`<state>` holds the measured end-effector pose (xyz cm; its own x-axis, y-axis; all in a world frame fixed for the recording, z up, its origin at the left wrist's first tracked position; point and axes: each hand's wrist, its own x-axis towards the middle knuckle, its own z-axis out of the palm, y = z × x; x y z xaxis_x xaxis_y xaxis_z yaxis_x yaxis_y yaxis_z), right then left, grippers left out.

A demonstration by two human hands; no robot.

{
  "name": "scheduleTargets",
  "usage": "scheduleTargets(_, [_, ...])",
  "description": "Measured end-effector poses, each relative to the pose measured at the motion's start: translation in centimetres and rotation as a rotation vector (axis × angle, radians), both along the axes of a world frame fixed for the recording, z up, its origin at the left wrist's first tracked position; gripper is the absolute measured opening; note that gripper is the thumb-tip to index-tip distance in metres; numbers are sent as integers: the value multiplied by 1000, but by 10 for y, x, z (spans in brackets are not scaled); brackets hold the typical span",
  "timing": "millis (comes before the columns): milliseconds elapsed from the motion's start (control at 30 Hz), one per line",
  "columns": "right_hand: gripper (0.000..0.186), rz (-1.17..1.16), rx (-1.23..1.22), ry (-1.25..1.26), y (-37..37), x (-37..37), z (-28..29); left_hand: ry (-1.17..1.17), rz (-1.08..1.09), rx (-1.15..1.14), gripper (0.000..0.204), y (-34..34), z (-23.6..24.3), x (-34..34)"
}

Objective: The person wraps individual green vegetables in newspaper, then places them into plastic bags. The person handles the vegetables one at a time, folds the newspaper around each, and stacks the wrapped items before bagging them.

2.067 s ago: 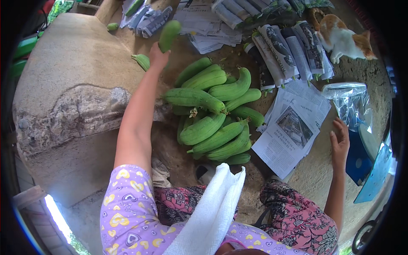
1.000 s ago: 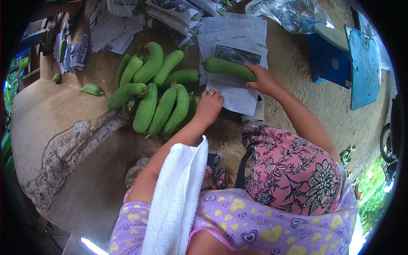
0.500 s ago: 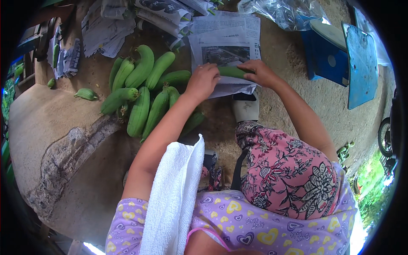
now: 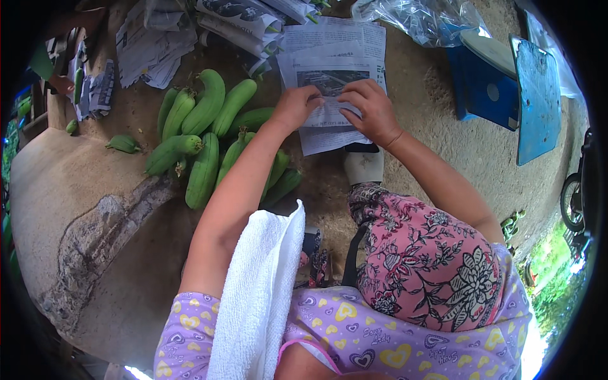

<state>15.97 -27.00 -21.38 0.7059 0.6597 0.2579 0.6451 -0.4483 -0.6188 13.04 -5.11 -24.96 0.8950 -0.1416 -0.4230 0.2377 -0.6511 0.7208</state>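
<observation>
Both my hands are on a loose stack of newspaper sheets (image 4: 330, 39). My left hand (image 4: 294, 109) pinches the paper at its left side. My right hand (image 4: 370, 114) has its fingers curved over the paper at the right, thumb toward the left hand. The gourd seen there earlier is hidden, apparently under the paper. Beside my left arm lies a pile of several long green gourds (image 4: 202, 171), with a small one (image 4: 123, 144) apart to its left.
A co-worker's hand (image 4: 62, 83) reaches in at upper left near wrapped bundles (image 4: 101, 88). Newspaper-wrapped gourds (image 4: 234, 28) and loose paper (image 4: 149, 54) lie at the back. Clear plastic (image 4: 408, 19) and blue boards (image 4: 535, 101) are at right. A raised concrete ledge (image 4: 69, 190) is at left.
A gourd was carried rightward onto the newspaper, both hands closed in on it, and paper now covers it. The co-worker's hand has appeared at upper left.
</observation>
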Motion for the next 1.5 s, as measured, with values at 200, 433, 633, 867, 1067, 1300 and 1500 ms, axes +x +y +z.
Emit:
scheduleTargets(200, [17, 219, -97, -49, 15, -31, -28, -16, -7, 53, 21, -1, -2, 4])
scheduleTargets(433, [43, 95, -150, 18, 16, -9, -63, -805, 133, 202, 18, -6, -3, -1])
scheduleTargets(633, [55, 102, -188, -7, 17, -3, -63, 89, 449, -185, 21, -23, 33, -72])
scheduleTargets(867, [56, 135, -206, 147, 26, 0, -61, 497, 1083, -1035, 30, -60, -2, -81])
scheduleTargets(1067, [51, -35, -49, 616, 36, -9, -39, 210, 1117, -1197, 28, -57, -6, -81])
scheduleTargets(1300, [49, -30, 225, 1163, 33, -1, -19, 168, 1059, -1212, 22, -44, 12, -57])
scheduleTargets(1500, [53, -197, 27, 154, 31, 12, 10, 156, 1296, -1153, 25, -44, 18, -34])
